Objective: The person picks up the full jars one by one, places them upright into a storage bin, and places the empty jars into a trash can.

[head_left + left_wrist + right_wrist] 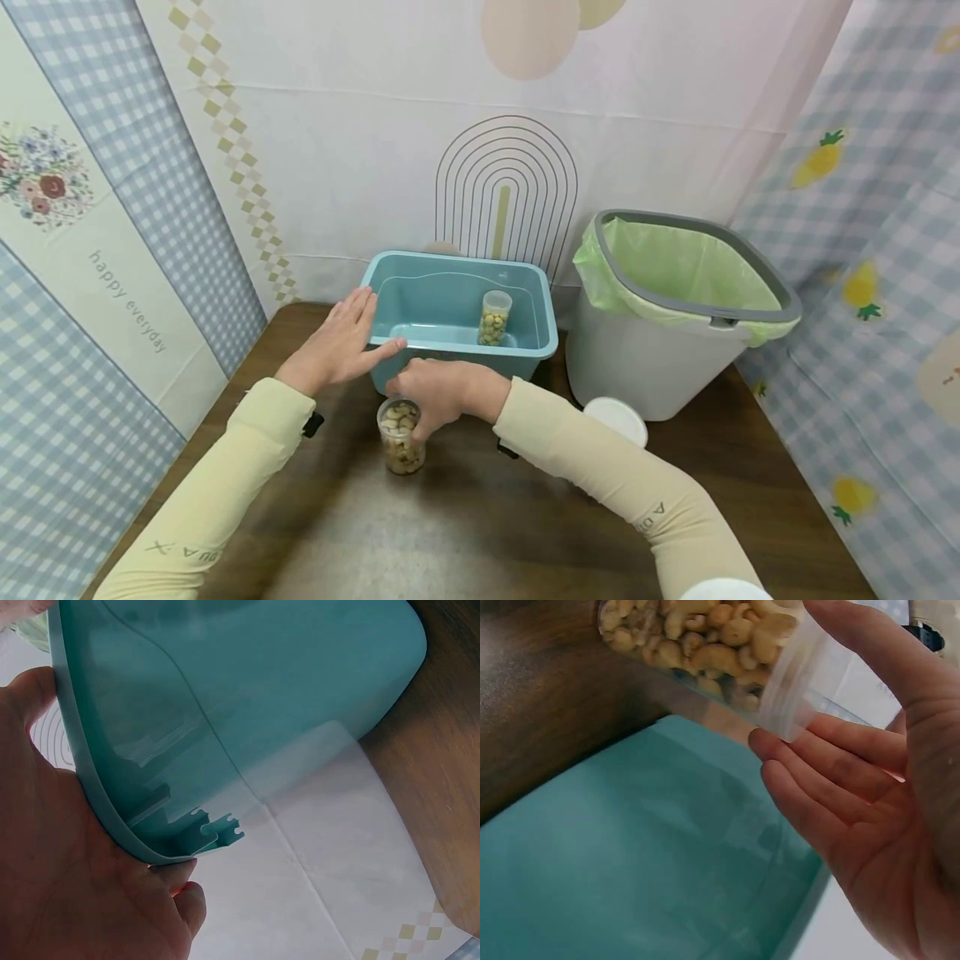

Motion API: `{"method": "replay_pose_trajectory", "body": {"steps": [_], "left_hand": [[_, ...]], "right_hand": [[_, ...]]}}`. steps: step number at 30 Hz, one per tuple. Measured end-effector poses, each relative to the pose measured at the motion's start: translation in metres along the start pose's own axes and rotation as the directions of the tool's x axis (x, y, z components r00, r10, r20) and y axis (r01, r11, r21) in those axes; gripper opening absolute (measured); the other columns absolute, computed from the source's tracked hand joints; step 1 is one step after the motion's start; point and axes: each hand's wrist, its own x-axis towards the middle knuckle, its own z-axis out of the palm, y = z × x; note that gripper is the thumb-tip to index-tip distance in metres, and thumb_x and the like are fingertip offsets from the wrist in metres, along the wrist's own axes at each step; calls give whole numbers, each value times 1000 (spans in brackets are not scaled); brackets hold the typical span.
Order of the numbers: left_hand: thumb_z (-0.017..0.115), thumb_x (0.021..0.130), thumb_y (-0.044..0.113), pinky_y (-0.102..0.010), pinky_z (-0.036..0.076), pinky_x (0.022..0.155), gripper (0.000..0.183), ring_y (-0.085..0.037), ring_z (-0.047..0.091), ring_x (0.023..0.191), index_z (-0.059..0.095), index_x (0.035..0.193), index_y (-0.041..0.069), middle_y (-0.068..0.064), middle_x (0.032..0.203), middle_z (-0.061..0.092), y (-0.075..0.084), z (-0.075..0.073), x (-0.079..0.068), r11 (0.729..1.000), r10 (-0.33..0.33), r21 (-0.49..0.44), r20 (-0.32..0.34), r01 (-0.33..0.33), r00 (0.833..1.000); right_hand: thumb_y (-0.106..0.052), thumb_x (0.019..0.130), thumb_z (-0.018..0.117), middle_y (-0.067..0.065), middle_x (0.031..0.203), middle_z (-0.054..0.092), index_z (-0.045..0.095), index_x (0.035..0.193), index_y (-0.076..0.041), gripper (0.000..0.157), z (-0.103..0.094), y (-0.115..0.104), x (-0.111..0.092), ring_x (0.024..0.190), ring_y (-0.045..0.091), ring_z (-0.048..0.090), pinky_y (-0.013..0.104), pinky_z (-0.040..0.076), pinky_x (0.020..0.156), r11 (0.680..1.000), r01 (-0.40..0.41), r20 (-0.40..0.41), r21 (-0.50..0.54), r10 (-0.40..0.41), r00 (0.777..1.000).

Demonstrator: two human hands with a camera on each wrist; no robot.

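My right hand [447, 390] pinches a clear jar of cashews [405, 454] near its translucent rim, thumb on one side and fingers on the other. Upright in the head view, the jar is in front of the blue bin [457, 347]; the right wrist view shows the nuts [712, 637] through its wall. At the bin's left front corner, my left hand [339, 343] rests against the rim, fingers extended and thumb along the front edge. A second clear jar [492, 325], part filled with yellowish pieces, stands inside the bin on the right.
Right of the bin stands a grey-white trash can [637, 358] with a green liner [690, 258]. A white round-topped object [617, 421] is in front of it, partly behind my right sleeve. Another white round thing [723, 589] shows at the bottom edge. Printed cloth [337, 167] hangs behind the wooden table [480, 533].
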Motion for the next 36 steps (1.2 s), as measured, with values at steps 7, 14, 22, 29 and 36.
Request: {"method": "replay_pose_trajectory", "body": {"steps": [7, 14, 22, 29, 36], "left_hand": [[39, 106, 68, -62, 6, 134, 104, -45, -1, 165, 5, 165, -11, -29, 176, 1, 0, 1, -2, 1000, 3, -3, -9, -3, 1000], [40, 106, 67, -62, 6, 134, 104, -45, -1, 165, 5, 165, -11, -28, 176, 1, -1, 2, -3, 1000, 4, -6, -6, -4, 1000], [42, 107, 65, -62, 7, 134, 102, -46, 1, 165, 7, 165, -12, -30, 176, 2, -1, 5, -5, 1000, 5, -18, -9, -5, 1000], [40, 107, 66, -61, 7, 134, 103, -45, 0, 165, 5, 165, -11, -29, 176, 0, 0, 3, -3, 1000, -2, -11, -4, 2, 1000], [41, 107, 65, -61, 7, 134, 102, -45, 0, 165, 5, 165, -11, -29, 176, 0, 1, -1, -1, 1000, 0, -5, -1, 0, 1000]], "right_hand": [[-39, 87, 88, 1, 119, 74, 70, 130, -7, 56, 12, 3, 6, 102, 9, 71, 21, 58, 91, 999, 45, -80, 27, -43, 996], [-43, 85, 88, -2, 111, 74, 71, 125, -9, 55, 15, 1, 8, 91, 8, 69, 22, 58, 84, 999, 33, -66, -16, -34, 997], [-42, 84, 88, -3, 114, 75, 71, 126, -10, 56, 8, -2, -7, 91, 5, 70, 19, 59, 84, 997, 68, -57, -40, -71, 996], [-40, 84, 88, -1, 118, 74, 69, 129, -9, 58, -15, -5, -36, 91, 6, 68, 20, 57, 81, 996, 84, -74, -28, -86, 993], [-42, 86, 88, 0, 111, 71, 68, 130, -9, 59, -47, -2, -67, 86, 9, 59, 25, 51, 77, 998, 65, -76, 20, -63, 995]]}}
